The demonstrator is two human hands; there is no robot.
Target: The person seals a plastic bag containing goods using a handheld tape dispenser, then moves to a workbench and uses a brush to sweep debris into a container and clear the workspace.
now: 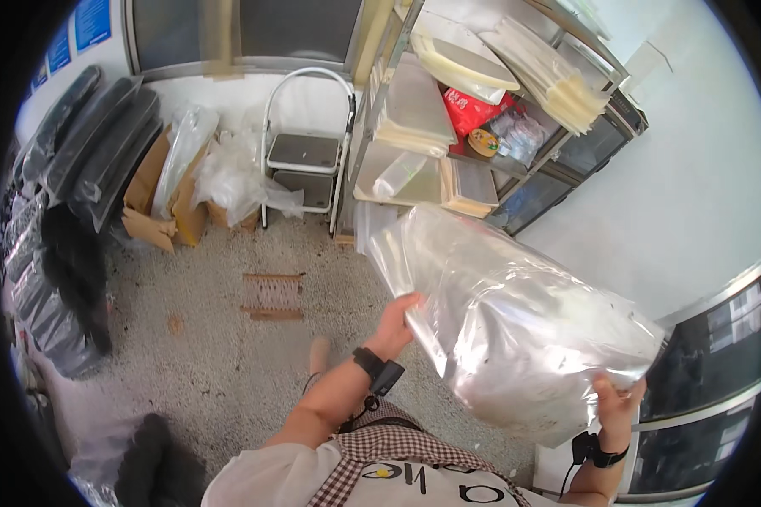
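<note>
A large bundle of clear plastic film or bags [507,310] is held out in front of me, wrinkled and shiny. My left hand [398,323] grips its left edge. At its lower right corner my right hand [616,402] holds it, with the thumb on top and the fingers partly hidden. Both wrists wear a black strap with a small device. Behind the bundle stands a metal shelf rack with stacks of flat, pale-edged sheets [415,108], a red plastic bag [469,109] and a round yellow container [483,142].
A folding step stool [304,152] stands beside the rack. Left of it are an open cardboard box [149,190] and crumpled plastic [231,177]. Dark plastic-wrapped bundles [95,146] line the left side. A brown slatted piece [273,296] lies on the speckled floor. Dark glass panels [697,367] are at right.
</note>
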